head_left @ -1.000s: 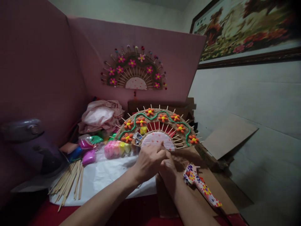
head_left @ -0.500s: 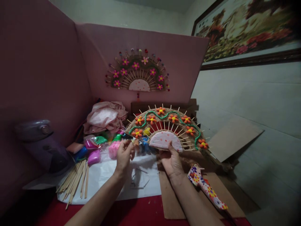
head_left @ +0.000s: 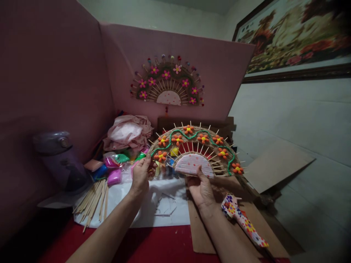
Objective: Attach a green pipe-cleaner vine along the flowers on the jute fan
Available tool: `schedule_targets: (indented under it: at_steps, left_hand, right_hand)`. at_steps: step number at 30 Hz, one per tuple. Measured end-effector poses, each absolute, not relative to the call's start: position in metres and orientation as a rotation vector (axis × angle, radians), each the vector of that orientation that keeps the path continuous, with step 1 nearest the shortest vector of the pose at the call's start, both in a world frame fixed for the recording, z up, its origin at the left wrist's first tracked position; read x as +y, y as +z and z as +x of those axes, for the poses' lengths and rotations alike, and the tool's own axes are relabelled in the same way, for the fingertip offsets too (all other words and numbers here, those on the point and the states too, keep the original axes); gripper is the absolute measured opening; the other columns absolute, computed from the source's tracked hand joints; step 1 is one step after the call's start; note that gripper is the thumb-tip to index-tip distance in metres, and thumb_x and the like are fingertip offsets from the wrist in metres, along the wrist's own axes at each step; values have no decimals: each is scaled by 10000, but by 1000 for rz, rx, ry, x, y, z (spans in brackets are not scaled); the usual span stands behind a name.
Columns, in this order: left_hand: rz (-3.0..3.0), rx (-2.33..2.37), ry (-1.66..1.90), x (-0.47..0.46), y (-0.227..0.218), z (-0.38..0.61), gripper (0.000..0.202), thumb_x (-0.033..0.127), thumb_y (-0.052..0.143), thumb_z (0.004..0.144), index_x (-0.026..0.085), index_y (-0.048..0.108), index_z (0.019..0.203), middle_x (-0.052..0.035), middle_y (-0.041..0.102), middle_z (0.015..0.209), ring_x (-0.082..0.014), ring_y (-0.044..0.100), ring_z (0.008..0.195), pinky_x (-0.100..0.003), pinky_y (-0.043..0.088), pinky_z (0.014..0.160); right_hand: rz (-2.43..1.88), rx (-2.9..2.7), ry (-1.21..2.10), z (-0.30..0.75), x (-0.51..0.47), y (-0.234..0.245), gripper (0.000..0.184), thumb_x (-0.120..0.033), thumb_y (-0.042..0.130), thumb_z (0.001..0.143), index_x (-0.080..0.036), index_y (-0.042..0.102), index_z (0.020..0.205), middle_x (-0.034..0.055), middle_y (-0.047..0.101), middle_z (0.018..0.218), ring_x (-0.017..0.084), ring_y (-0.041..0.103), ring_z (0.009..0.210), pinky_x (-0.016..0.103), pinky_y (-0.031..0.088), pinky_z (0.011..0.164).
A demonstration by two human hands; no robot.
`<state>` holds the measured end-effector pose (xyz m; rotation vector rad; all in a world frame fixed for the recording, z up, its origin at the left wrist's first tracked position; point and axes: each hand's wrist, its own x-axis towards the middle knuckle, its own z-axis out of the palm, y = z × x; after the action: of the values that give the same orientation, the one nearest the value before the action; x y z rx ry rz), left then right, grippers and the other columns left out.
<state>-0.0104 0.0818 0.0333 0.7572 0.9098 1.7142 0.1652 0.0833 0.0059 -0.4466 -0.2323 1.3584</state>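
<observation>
A half-round fan craft (head_left: pixel 195 146) of twine and wooden sticks stands upright, with orange clay flowers, a green wavy cord and a pale dotted centre. My right hand (head_left: pixel 201 190) grips its lower edge, thumb on the dotted centre. My left hand (head_left: pixel 142 174) is closed at the fan's left end, fingers pinched beside an orange flower; what it pinches is too small to make out.
Bags of coloured clay (head_left: pixel 115 170) lie behind white paper (head_left: pixel 153 204). A bundle of wooden sticks (head_left: pixel 94 201) lies left, near a purple device (head_left: pixel 60 160). A flower-dotted handle (head_left: pixel 244 223) rests on cardboard (head_left: pixel 200 233). A finished fan (head_left: pixel 168 86) hangs on the pink board.
My left hand left the dotted centre and moved out to the fan's left end. The right hand raised the fan slightly and keeps holding it.
</observation>
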Motion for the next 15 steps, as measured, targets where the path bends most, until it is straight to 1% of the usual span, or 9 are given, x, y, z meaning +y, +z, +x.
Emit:
schedule_targets:
  at_steps: [5, 10, 15]
  left_hand:
    - [779, 946, 1722, 83, 31, -11, 406, 500, 732, 599, 130, 569, 639, 19, 558, 515, -53, 446, 412, -169, 288, 375]
    - [831, 955, 1727, 84, 28, -12, 393, 502, 689, 659, 120, 595, 675, 18, 560, 533, -46, 421, 402, -170, 277, 363]
    - [877, 990, 1758, 87, 25, -12, 399, 507, 694, 640, 119, 607, 671, 26, 547, 518, -51, 409, 385, -179, 275, 346]
  right_hand:
    - [-434, -229, 1359, 163, 82, 7, 427, -166, 812, 589, -188, 605, 962, -3, 719, 872, 153, 671, 853, 279, 558, 757]
    - [-434, -232, 1361, 162, 83, 6, 441, -171, 811, 591, -191, 606, 981, 1, 717, 898, 155, 670, 858, 288, 553, 782]
    - [-420, -263, 1374, 162, 82, 5, 428, -177, 814, 586, -189, 612, 964, -1, 718, 891, 150, 672, 845, 288, 561, 768]
